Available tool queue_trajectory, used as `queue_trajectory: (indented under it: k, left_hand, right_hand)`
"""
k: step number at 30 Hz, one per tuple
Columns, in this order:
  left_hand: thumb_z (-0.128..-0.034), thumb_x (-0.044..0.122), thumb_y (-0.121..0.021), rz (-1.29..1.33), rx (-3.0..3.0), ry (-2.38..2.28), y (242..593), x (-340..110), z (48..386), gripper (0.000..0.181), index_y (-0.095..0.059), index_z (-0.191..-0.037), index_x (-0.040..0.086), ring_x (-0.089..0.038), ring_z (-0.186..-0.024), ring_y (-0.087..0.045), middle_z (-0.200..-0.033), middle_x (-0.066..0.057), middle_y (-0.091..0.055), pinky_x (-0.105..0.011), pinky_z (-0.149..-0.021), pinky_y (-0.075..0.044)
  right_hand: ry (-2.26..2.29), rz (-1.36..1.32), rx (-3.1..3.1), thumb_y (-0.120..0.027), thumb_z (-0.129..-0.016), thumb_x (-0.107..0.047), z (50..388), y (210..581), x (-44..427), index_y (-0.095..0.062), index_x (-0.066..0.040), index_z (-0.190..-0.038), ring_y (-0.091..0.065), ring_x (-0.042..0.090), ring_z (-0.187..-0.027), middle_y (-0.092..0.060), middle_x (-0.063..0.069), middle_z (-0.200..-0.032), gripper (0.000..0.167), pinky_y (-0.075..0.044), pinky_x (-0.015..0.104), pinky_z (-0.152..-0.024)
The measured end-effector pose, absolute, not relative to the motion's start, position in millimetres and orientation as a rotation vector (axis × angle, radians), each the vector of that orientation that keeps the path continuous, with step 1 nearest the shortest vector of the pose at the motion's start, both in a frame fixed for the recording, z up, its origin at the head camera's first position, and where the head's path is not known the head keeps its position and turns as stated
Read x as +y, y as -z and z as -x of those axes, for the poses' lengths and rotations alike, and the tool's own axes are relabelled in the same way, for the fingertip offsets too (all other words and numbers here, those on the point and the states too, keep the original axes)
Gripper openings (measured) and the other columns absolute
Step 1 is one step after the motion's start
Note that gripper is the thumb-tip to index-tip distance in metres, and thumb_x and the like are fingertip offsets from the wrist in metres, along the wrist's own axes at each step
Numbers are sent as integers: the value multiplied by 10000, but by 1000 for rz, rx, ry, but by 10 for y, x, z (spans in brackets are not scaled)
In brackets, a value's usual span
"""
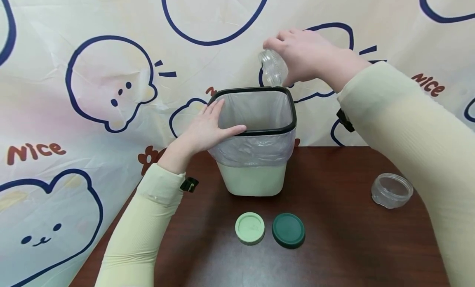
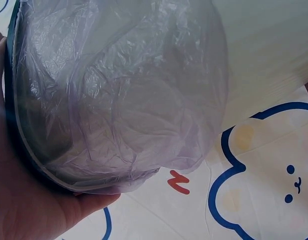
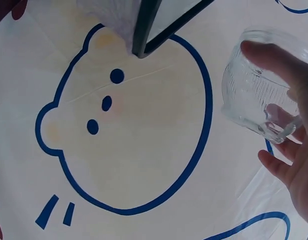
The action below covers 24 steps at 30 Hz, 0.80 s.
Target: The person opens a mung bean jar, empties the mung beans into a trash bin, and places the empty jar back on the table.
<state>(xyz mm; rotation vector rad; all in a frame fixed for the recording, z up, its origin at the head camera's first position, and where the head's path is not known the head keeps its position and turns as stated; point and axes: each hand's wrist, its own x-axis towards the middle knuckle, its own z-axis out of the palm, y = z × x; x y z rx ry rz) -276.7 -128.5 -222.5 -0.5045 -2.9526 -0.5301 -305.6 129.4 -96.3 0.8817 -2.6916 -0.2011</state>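
A pale green trash bin (image 1: 252, 180) stands on the table, lined with a translucent lilac bag (image 1: 256, 149) held under a black rim (image 1: 295, 114). My left hand (image 1: 204, 130) rests on the rim's left front corner, fingers spread and thumb along the front edge; the left wrist view shows the bag (image 2: 129, 100) close up. Above the far right corner, my right hand (image 1: 306, 54) grips a tilted clear jar (image 1: 273, 67). In the right wrist view the thumb and fingers are around the see-through jar (image 3: 256, 90). The inside bottom of the bin is hidden.
On the brown table (image 1: 334, 245), a light green round lid (image 1: 250, 228) and a dark green one (image 1: 288, 230) lie in front of the bin. A second clear jar (image 1: 391, 191) stands at the right. A cartoon-printed cloth (image 1: 208, 72) hangs behind.
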Motion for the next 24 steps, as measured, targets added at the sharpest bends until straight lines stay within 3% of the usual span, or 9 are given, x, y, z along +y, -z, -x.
queue_trajectory:
  k: [9,18,24]
  left_hand:
    - [-801,788,-491,491,-2962,527,2229,-1299,2768,1098,-79,-1572,123,-311,-1469,-36,-1619,-76,-87,-548,-1136,-115]
    - [-799,794,-488,493,-2955,520,2227,-1292,2778,1102,-80,-1572,122,-316,-1468,-45,-1618,-80,-91,-539,-1138,-119]
    - [-801,786,-495,501,-2952,520,2229,-1287,2791,1098,-90,-1571,117,-330,-1465,-61,-1615,-98,-108,-557,-1132,-120]
  right_hand:
    - [-12,-852,-2724,-810,-746,-301,3059,1048,1426,-321,-38,-1445,-470,444,-1121,-450,272,-1318,893,-426,603,-923]
    - [-553,-770,-2776,-806,-778,-377,3082,1154,1640,-191,-16,-1511,-457,445,-1232,-370,278,-1433,1023,-422,577,-955]
    - [-855,-686,-2739,-776,-813,-384,3075,1294,1778,-211,-14,-1503,-402,437,-1257,-362,261,-1439,966,-400,595,-970]
